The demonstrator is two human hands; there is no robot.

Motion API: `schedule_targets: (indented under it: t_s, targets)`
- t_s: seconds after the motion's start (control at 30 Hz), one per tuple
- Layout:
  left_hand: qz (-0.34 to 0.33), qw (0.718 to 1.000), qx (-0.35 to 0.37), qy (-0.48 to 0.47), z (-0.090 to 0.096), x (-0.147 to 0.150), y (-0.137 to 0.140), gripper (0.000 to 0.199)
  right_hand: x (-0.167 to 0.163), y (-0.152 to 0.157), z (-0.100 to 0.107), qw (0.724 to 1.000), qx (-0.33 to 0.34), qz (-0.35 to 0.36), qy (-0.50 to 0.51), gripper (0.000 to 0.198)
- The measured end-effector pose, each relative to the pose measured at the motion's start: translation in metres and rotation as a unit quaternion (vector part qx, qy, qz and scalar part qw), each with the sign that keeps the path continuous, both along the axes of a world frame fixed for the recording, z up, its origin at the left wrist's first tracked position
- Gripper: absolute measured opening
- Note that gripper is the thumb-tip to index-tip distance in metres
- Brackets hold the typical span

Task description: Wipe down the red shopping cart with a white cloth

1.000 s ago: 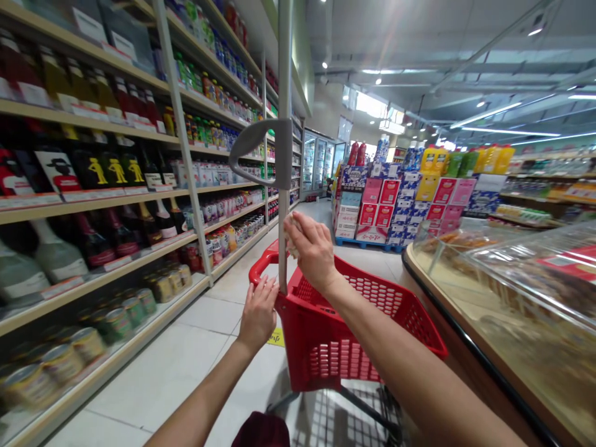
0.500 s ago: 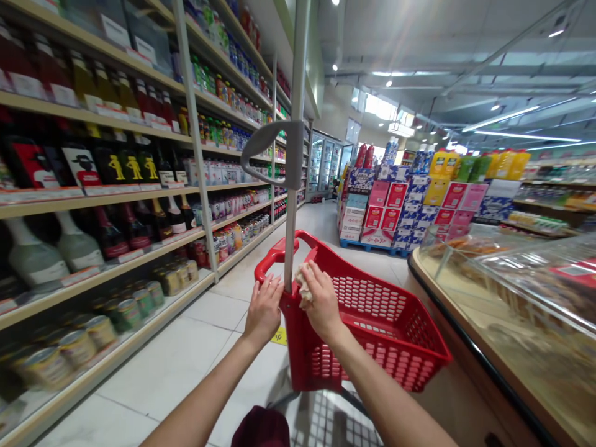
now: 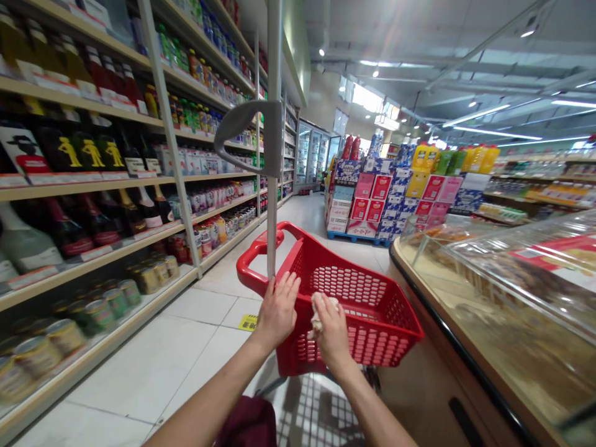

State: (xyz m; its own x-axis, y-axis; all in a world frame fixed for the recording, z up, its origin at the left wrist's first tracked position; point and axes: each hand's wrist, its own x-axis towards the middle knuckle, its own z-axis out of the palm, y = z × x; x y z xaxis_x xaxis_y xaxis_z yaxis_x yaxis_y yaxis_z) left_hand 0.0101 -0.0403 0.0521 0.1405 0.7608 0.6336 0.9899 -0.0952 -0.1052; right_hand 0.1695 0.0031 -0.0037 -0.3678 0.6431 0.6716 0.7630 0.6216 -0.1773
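A red plastic shopping cart basket with perforated sides stands in front of me. At its left end is a red handle, where a grey metal pole rises, bearing a grey loop grip. My left hand lies with fingers stretched out on the red rim near the pole's foot. My right hand is closed around a crumpled whitish cloth, pressed to the near rim of the basket. Part of the cloth is hidden under my fingers.
Shelves of bottles and cans line the left side. A display counter with a clear cover runs close along the cart's right. Stacked drink boxes stand on a blue pallet ahead. A yellow floor sticker lies left of the cart.
My right hand has moved with the cloth from beside the pole to the right along the near rim. My left hand has shifted right, past the pole's foot. The view has turned slightly right.
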Motion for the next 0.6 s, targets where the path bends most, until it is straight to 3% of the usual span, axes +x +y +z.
schedule_targets:
  t_s: [0.1,0.27,0.47,0.6]
  targets:
    - [0.02,0.998,-0.062,0.025,-0.012,0.016,0.011,0.051,0.001,-0.003,-0.005,1.0,0.009,0.014,-0.013,0.063]
    - [0.019,0.996,-0.082,0.037,-0.021,0.024,0.014,0.054,0.056,0.006,-0.027,0.994,-0.016,-0.107,0.03,0.059]
    - [-0.021,0.993,-0.118,0.022,-0.029,0.052,0.017,0.051,0.037,-0.005,-0.01,0.992,-0.003,0.029,0.124,0.055]
    - [-0.025,0.994,-0.11,0.014,-0.034,0.055,0.019,0.052,0.032,0.0,-0.005,0.989,-0.035,-0.017,0.142,0.048]
